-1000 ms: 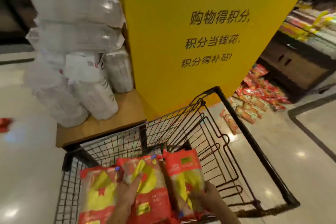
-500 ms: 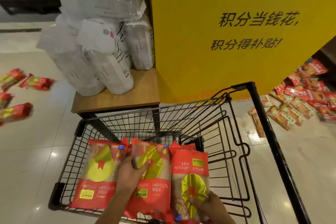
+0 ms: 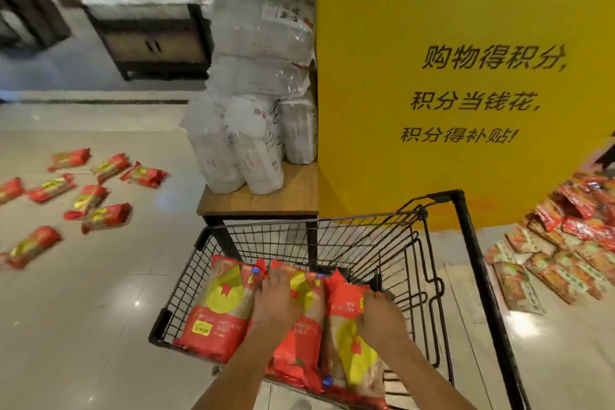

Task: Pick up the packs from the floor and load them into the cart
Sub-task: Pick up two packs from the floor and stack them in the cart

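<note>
Left fingers: the left hand [image 3: 278,301] is laid flat on the middle red-and-yellow plastic pack [image 3: 299,329], fingers spread, nothing gripped.
Right fingers: the right hand [image 3: 379,318] is curled over the top edge of the right red-and-yellow plastic pack [image 3: 352,353], which is held.
Third pack: a left red-and-yellow plastic pack [image 3: 216,313] is set just beside the middle one.
Cart: all three packs are contained in the black wire shopping cart [image 3: 416,263].
Floor: scattered red packs [image 3: 96,196] are seen on the pale tiled floor [image 3: 83,326] to the left, and a heap of red packs [image 3: 565,250] to the right.
Beyond: white plastic sacks [image 3: 253,130] are stacked on a wooden tabletop [image 3: 293,200] beside a yellow sign panel [image 3: 382,110].

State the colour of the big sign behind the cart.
Yellow sign with black characters; head view.
</note>
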`<action>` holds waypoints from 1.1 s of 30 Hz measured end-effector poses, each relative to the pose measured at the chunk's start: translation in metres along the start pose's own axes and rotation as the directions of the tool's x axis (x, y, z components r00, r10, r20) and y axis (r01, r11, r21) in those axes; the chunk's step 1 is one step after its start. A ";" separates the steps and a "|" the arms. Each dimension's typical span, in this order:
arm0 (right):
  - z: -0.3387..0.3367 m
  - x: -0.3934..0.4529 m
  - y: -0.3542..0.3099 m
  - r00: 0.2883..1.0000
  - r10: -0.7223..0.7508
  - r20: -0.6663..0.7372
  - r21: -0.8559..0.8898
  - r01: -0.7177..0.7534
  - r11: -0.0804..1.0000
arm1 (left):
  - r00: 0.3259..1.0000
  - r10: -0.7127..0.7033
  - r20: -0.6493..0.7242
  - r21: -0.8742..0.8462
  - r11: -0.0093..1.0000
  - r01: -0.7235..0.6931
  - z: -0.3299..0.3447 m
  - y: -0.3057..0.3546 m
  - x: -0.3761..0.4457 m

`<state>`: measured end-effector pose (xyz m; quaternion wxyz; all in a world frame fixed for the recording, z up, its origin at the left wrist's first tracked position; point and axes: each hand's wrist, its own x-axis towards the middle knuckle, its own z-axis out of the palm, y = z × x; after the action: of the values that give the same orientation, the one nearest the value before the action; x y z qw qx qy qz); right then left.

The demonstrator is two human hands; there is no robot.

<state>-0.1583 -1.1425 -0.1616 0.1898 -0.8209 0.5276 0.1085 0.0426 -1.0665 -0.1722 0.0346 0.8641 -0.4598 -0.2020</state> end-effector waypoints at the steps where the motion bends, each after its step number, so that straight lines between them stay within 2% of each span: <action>1: -0.019 0.001 -0.009 0.998 -0.041 -0.053 -0.041 0.039 0.998 | 1.000 0.019 -0.015 0.002 1.000 -0.019 -0.008 0.003 -0.005; 6: -0.087 0.021 -0.065 0.941 -0.258 -0.217 -0.165 0.225 0.960 | 0.979 0.042 -0.201 -0.024 0.999 -0.048 -0.073 -0.006 -0.021; 11: -0.117 0.039 -0.152 0.854 -0.445 -0.269 -0.258 0.381 0.888 | 0.926 -0.075 -0.370 -0.094 0.995 0.043 -0.141 -0.061 -0.037; 16: -0.119 0.036 -0.254 0.688 -0.634 -0.353 -0.245 0.586 0.772 | 0.869 -0.183 -0.460 -0.127 0.982 0.140 -0.191 -0.143 -0.060; 21: -0.104 0.014 -0.381 0.599 -0.738 -0.310 -0.260 0.693 0.672 | 0.834 -0.278 -0.477 -0.151 0.961 0.234 -0.218 -0.247 -0.082; 28: -0.063 0.000 -0.551 0.555 -0.804 -0.213 -0.257 0.762 0.594 | 0.780 -0.403 -0.479 -0.262 0.914 0.310 -0.241 -0.412 -0.110; 33: -0.041 0.006 -0.639 0.554 -0.819 -0.148 -0.234 0.785 0.573 | 0.761 -0.444 -0.473 -0.312 0.892 0.326 -0.258 -0.500 -0.111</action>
<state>0.4226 -0.9277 -0.0004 0.0947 -0.9886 0.1041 -0.0535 0.4758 -0.7219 -0.0229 0.2094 0.9529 -0.2194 -0.0048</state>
